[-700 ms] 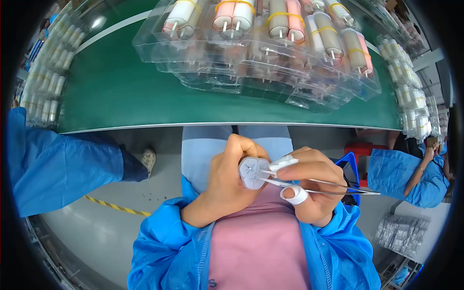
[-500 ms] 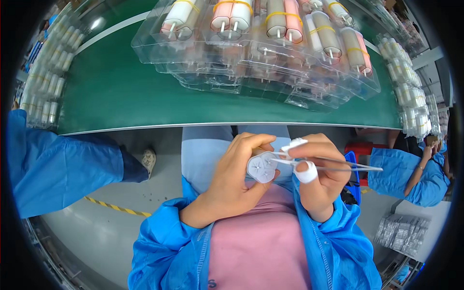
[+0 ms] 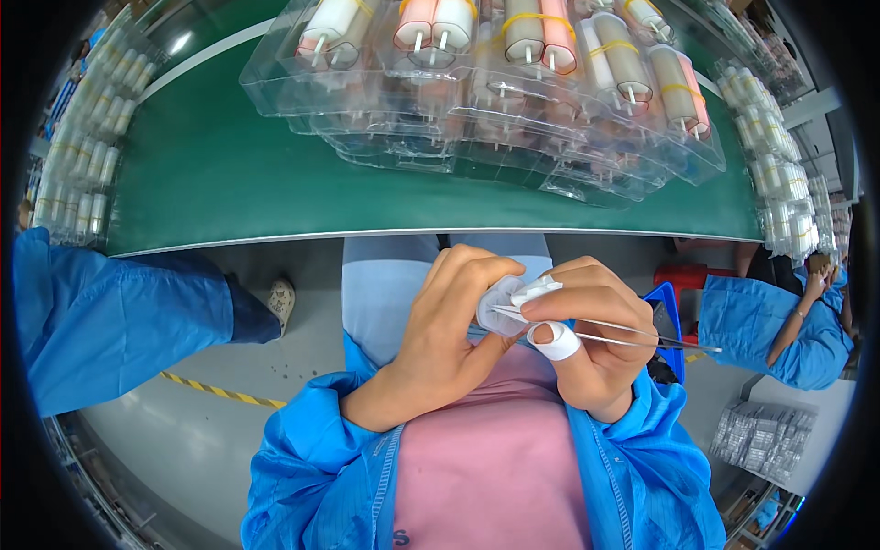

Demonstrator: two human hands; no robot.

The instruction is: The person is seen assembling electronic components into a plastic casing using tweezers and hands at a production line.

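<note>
Over my lap, below the table edge, my left hand is closed round a small pale round plastic part whose end face points toward my right hand. Fingers hide most of its body. My right hand pinches a pair of metal tweezers, their tips at the end face of the plastic part. White tape wraps my right thumb, and another white wrap sits on a finger of the same hand. Whether the tips grip anything small, I cannot make out.
Stacked clear plastic trays on the green table hold white, grey and pink cylinders banded in yellow. More trays of cylinders stand at both sides. A person in blue is at left, another at right, near a blue bin.
My right hand has moved left with the tweezers, bringing their tips onto the plastic part. That part has tilted in my left hand, so its end face shows less.
</note>
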